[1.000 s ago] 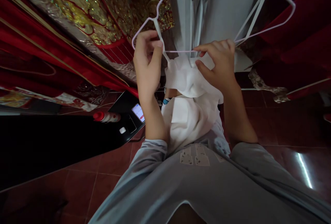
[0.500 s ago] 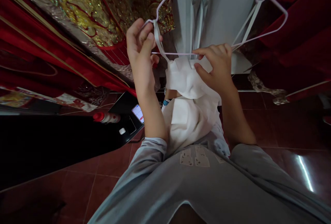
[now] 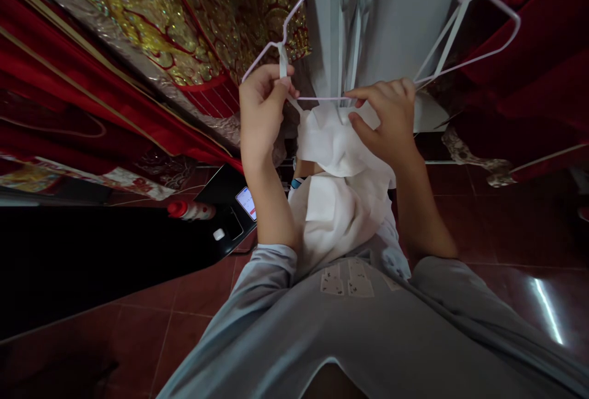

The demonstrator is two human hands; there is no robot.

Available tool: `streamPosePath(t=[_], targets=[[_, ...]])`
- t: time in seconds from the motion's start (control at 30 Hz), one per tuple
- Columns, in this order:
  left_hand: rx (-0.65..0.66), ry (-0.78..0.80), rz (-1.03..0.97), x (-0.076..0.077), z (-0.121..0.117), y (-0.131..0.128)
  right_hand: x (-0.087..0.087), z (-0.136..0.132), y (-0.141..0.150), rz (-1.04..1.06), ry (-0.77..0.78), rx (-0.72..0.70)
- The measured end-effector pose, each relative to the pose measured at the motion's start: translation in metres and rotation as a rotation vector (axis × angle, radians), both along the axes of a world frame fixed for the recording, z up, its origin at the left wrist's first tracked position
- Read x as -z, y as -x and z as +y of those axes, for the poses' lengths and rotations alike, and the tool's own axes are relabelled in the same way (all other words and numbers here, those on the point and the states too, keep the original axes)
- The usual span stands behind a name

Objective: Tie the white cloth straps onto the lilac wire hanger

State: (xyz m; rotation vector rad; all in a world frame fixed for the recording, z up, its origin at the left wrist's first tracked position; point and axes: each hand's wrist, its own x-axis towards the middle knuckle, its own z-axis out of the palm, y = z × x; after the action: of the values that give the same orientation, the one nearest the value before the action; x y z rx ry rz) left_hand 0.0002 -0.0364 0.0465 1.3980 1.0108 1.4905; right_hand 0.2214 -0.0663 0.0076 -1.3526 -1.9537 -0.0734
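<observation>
Head, left hand [image 3: 264, 110] pinching strap [image 3: 283, 62], right [image 3: 391, 116] half-open

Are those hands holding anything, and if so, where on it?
The left hand pinches a white strap just below the pink hanger's notch. The right hand is at the hanger's lower bar; whether it grips is unclear.

Costume room or shop, sequined garments [image 3: 175, 30]

To your left, a red-capped bottle [image 3: 191, 210] lies near 2 phones [image 3: 233, 222] on the black table [image 3: 115, 251]; gold-sequined fabric [image 3: 184, 12] hangs beyond. Red cloth [image 3: 543, 49] hangs at your right.
</observation>
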Motion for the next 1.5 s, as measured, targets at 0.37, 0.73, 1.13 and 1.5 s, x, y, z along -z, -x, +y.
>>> streamPosePath(t=[0.37, 0.73, 1.13, 1.5], targets=[[0.05, 0.14, -0.317, 0.0, 0.022, -0.012, 0.004, 0.002, 0.005, -0.004, 0.012, 0.001], [-0.032, 0.109, -0.278, -0.013, -0.011, -0.014, 0.002, 0.001, 0.002, 0.058, 0.005, -0.027], [-0.054, 0.073, -0.022, -0.019, 0.001, -0.004, 0.003, 0.002, 0.003, 0.048, 0.055, -0.016], [0.03, -0.018, -0.344, -0.04, 0.026, -0.001, 0.006, 0.005, 0.008, 0.051, 0.04, -0.065]])
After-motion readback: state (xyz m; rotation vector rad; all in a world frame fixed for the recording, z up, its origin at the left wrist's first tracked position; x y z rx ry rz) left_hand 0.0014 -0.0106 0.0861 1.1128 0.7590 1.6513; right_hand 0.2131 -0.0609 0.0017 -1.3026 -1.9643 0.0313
